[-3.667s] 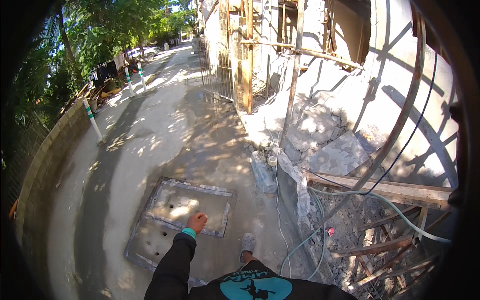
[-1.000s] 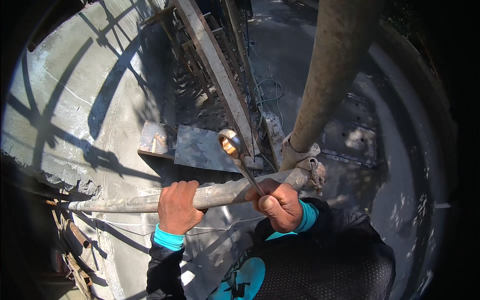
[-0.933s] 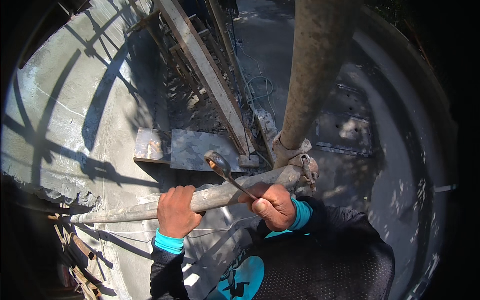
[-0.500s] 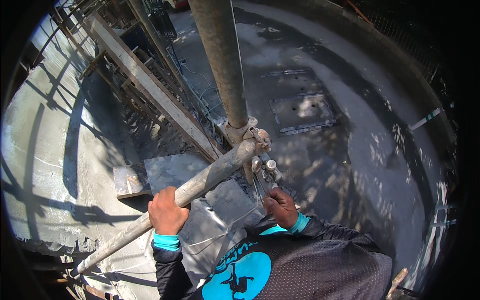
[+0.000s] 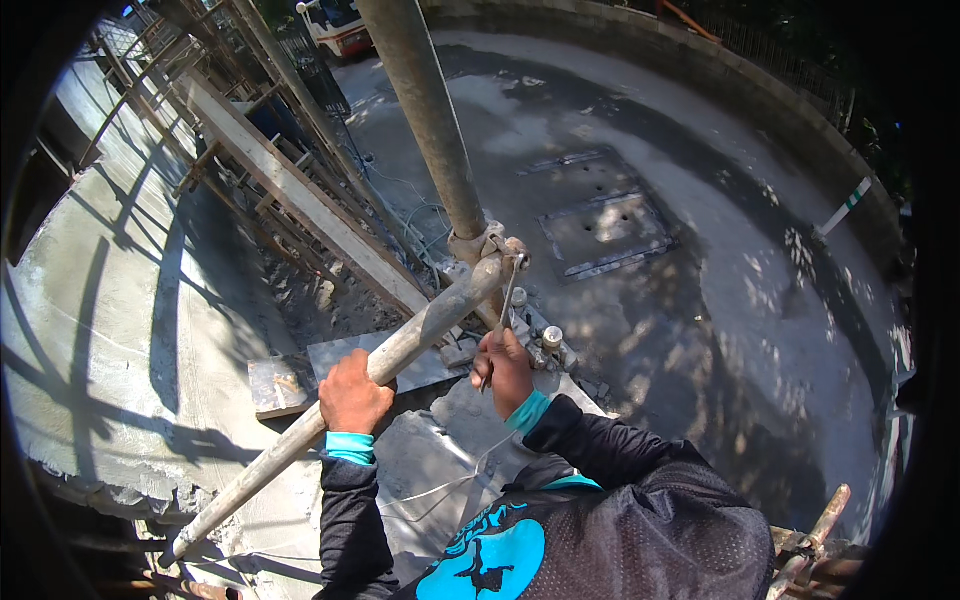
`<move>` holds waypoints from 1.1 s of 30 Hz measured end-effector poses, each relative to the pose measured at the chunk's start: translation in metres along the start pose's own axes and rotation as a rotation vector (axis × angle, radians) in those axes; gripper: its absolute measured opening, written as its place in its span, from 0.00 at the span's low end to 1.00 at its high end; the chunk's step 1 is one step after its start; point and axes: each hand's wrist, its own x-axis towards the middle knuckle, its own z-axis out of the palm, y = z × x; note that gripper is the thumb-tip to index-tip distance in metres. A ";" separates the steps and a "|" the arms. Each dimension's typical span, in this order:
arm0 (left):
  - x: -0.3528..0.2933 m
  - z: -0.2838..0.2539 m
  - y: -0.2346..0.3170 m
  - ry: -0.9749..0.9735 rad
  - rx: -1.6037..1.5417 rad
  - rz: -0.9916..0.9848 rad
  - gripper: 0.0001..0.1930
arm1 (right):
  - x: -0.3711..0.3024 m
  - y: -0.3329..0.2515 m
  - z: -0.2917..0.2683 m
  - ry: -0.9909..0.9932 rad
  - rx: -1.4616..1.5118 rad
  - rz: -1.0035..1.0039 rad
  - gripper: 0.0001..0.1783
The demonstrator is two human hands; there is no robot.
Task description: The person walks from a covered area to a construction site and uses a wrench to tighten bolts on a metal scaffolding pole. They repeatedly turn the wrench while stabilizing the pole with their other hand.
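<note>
My left hand is wrapped round a slanting grey scaffold pipe. In my right hand is a metal wrench, gripped by its lower end. Its upper end meets the bolt side of a scaffold clamp; whether the jaw sits fully on the nut I cannot tell. That clamp joins the slanting pipe to a thick upright pipe. Below the wrench, small round pale containers stand on a lower surface.
At left rises a pale concrete wall. Long boards and more scaffold lie beyond it. A flat panel rests under the slanting pipe. A thin white cable loops near my body. Far below is a paved road, with a vehicle at the top.
My right hand has risen and moved left, bringing the wrench up to the clamp. The left hand keeps its hold on the pipe. The view has shifted slightly.
</note>
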 end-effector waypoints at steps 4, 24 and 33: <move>0.001 -0.001 0.003 -0.022 0.017 -0.031 0.15 | 0.009 0.011 0.041 0.157 0.093 0.034 0.21; 0.000 -0.006 0.003 -0.014 0.038 0.035 0.15 | 0.042 0.008 0.004 -0.374 0.219 0.410 0.17; 0.003 -0.010 0.005 -0.066 0.006 -0.031 0.18 | 0.059 0.001 -0.010 -0.554 0.021 0.531 0.14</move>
